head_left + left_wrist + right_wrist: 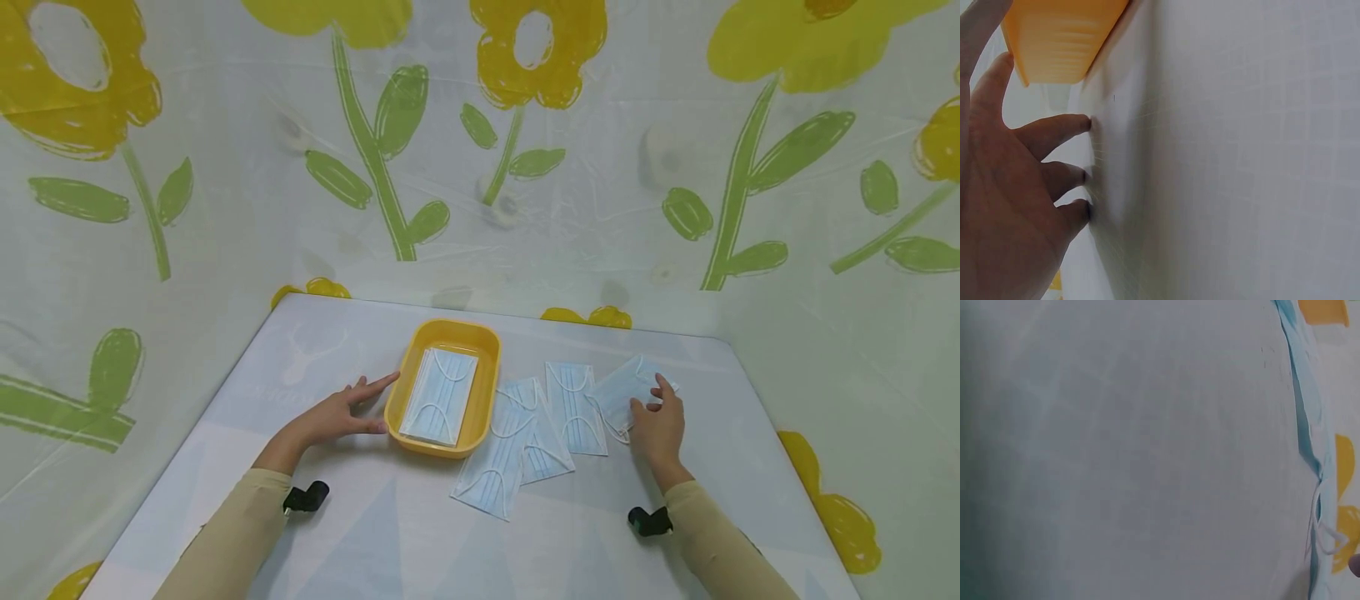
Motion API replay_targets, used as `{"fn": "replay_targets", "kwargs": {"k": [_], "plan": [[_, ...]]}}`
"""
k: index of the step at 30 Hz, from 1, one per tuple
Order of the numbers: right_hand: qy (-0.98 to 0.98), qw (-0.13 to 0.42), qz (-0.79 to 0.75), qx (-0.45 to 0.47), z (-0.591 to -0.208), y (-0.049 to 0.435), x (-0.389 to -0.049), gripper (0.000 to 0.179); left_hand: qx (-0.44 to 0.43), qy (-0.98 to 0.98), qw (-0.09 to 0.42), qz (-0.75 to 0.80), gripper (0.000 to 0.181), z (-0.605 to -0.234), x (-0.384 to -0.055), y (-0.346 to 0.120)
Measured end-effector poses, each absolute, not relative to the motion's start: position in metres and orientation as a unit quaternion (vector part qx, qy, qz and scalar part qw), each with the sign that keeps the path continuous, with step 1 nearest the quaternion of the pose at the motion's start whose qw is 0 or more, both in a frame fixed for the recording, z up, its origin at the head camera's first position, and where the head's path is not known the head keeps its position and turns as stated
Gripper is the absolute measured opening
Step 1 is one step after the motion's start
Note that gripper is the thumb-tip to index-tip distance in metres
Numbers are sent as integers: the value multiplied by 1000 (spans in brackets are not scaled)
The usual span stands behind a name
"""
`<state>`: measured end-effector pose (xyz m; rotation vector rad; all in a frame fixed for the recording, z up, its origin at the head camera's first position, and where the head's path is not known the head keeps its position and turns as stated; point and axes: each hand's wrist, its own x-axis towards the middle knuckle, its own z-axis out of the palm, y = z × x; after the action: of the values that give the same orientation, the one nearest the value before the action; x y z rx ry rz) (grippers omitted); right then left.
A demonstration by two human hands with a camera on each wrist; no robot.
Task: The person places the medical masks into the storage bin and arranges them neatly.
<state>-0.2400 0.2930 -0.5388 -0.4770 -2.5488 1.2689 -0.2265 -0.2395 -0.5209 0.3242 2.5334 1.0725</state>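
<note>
In the head view a yellow tray holds a small stack of light blue face masks with white ear loops. My left hand is at the tray's left side, thumb and forefinger spread against its wall. The other fingers point down toward the table in the left wrist view. Over the rightmost loose mask, my right hand has its fingers slightly bent, with thumb and forefinger apart at the mask's right part. Only one fingertip shows in the right wrist view, beside the mask's edge.
Between tray and right hand lie more loose masks: one upright, another slanted and overlapping a further mask. All rest on a pale table. A flower-printed curtain stands behind and at both sides.
</note>
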Motion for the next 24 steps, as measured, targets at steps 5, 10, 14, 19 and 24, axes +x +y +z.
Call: {"fn": "replay_targets", "kwargs": {"k": [5,10,14,19,24], "plan": [[-880,131,423,-169,-541,298,-243,66,113,900,186,378,95,-520,-227,-239],[-879,133,424,-171,-539,303,-244,67,115,899,187,378,94,-520,-227,-239],[-882,136,417,-172,-540,307,-247,68,114,899,188,378,94,-520,-228,-239],[-886,141,404,-177,-541,311,-250,68,114,900,188,377,94,-521,-228,-239],[-890,124,399,-184,-539,317,-251,71,114,899,188,378,94,-521,-227,-239]]}}
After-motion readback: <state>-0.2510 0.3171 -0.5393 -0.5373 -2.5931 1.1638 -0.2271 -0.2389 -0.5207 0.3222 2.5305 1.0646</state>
